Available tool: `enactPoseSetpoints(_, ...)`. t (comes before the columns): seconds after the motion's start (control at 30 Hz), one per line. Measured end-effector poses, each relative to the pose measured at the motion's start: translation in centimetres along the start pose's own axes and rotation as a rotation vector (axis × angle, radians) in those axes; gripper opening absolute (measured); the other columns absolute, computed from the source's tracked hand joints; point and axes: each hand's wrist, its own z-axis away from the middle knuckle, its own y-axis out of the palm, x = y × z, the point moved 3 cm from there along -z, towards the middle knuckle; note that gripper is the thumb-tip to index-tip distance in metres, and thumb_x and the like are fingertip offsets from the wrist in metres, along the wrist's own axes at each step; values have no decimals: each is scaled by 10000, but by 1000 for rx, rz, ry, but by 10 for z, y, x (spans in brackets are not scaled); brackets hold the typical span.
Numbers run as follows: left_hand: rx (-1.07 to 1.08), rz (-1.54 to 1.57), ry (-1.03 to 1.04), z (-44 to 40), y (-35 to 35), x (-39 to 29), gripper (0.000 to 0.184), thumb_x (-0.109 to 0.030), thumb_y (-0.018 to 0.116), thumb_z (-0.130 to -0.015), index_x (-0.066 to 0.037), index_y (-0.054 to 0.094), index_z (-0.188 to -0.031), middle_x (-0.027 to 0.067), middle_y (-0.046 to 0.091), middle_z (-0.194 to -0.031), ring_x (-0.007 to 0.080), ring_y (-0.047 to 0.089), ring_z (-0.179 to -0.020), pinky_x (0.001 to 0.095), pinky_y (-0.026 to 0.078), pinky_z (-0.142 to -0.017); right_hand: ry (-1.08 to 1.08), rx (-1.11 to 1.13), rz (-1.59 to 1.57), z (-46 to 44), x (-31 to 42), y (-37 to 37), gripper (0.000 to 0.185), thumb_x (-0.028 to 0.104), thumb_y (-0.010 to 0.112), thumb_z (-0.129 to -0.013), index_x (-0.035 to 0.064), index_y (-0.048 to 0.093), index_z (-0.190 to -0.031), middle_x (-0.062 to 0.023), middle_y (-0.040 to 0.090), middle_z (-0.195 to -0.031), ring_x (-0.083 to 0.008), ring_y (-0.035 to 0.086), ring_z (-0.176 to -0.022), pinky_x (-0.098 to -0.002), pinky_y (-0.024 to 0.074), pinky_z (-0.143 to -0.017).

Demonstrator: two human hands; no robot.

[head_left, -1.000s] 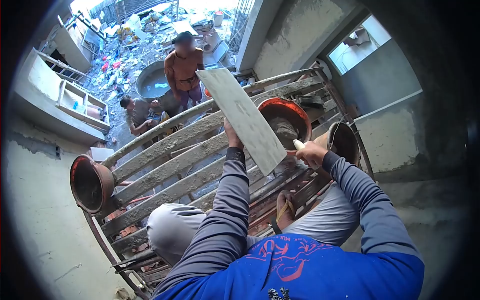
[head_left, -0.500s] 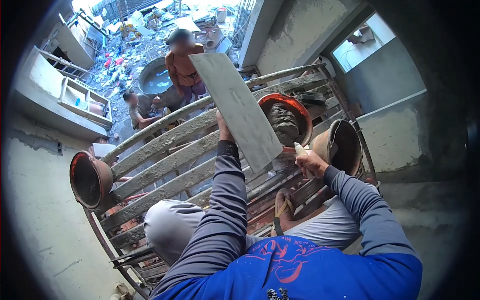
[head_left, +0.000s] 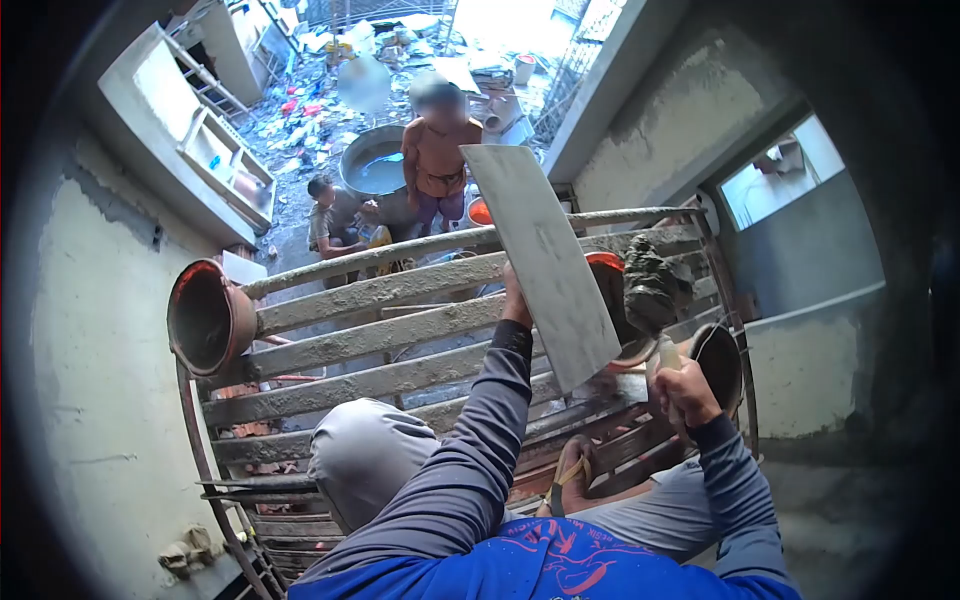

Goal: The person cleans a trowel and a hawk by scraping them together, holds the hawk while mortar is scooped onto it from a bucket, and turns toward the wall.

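Note:
My left hand [head_left: 515, 298] is closed around the underside of a long grey plastering board [head_left: 548, 268], which is tilted with its far end to the upper left. My right hand [head_left: 684, 390] grips the pale handle of a trowel [head_left: 668, 352]. A lump of wet mortar [head_left: 650, 285] sits on the trowel, whose blade is hidden beneath it. Behind the board and the mortar, a bucket with an orange inside [head_left: 607, 262] is partly covered. Close to my right hand stands another bucket [head_left: 722, 362], tilted.
Mortar-crusted scaffold planks [head_left: 380, 312] with gaps between them lie in front of me. A bucket [head_left: 240, 325] hangs at the left corner. Below, one person [head_left: 440, 155] stands and another [head_left: 335, 222] crouches near a large round tub [head_left: 375, 185]. Walls flank both sides.
The trowel has come up from the orange-lined bucket with a lump of mortar on it, moving right of the board. The whole view has shifted, with the scaffold lower and further right.

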Motion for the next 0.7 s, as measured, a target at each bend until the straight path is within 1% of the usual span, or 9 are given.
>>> enactPoseSetpoints(0.13,-23,-13,62,10,19,1,354,-318,439,-998,-27,618,-1089,71,672,-955,185,680,-809,328,581,-713,-99,-8,4,19,38,5,78,96,544,-799,28,533,-835,-32,526,-595,-112,499,-447,-259,403,-411)
enactPoseSetpoints(0.23,-10,-35,83,17,27,1,316,-282,451,-999,-27,622,-1075,60,667,-942,162,671,-802,317,575,-697,-161,48,-44,27,56,8,190,154,555,-808,44,520,-960,-20,544,-690,-94,514,-494,-250,449,-442)
enactPoseSetpoints(0.37,29,-19,171,24,45,6,273,-243,468,-999,-26,621,-1064,47,658,-928,141,656,-787,300,565,-684,-298,-77,130,28,71,35,224,173,567,-858,17,536,-1017,-28,559,-720,-82,533,-533,-238,436,-464)
enactPoseSetpoints(0.4,37,-1,204,28,50,8,265,-236,471,-999,-26,620,-1061,44,656,-925,138,652,-783,297,563,-681,-380,-114,273,25,70,41,302,196,612,-848,-27,548,-1041,-94,606,-730,-138,586,-600,-296,479,-535)
enactPoseSetpoints(0.43,37,-20,189,28,49,13,265,-236,471,-1000,-27,622,-1059,42,656,-920,140,652,-775,297,563,-679,-530,-167,445,21,71,50,342,192,608,-847,-31,529,-1094,-178,649,-832,-258,658,-733,-373,520,-667)
enactPoseSetpoints(0.5,40,-62,162,20,37,24,264,-236,469,-1002,-30,625,-1053,40,656,-911,143,650,-757,297,563,-676,-515,-230,627,21,77,63,388,195,599,-846,-41,508,-1140,-243,651,-901,-377,661,-869,-434,510,-781)
enactPoseSetpoints(0.57,105,-104,200,7,18,31,358,-344,437,-1013,-47,606,-1121,39,650,-984,153,645,-871,308,557,-761,-556,-198,566,24,82,66,392,191,595,-844,-42,503,-1146,-263,647,-933,-410,652,-899,-446,501,-802)
enactPoseSetpoints(0.63,43,47,26,18,18,23,419,-409,422,-1012,-55,589,-1160,42,645,-1032,172,635,-941,322,543,-825,-604,-179,546,26,85,69,397,185,594,-840,-47,499,-1147,-270,642,-938,-427,643,-910,-451,496,-816)
enactPoseSetpoints(0.7,71,72,-25,23,21,18,487,-473,409,-1005,-60,570,-1205,49,641,-1091,194,621,-1010,334,524,-889,-652,-175,559,23,79,73,402,178,597,-833,-55,496,-1144,-265,637,-916,-430,634,-901,-449,493,-823)
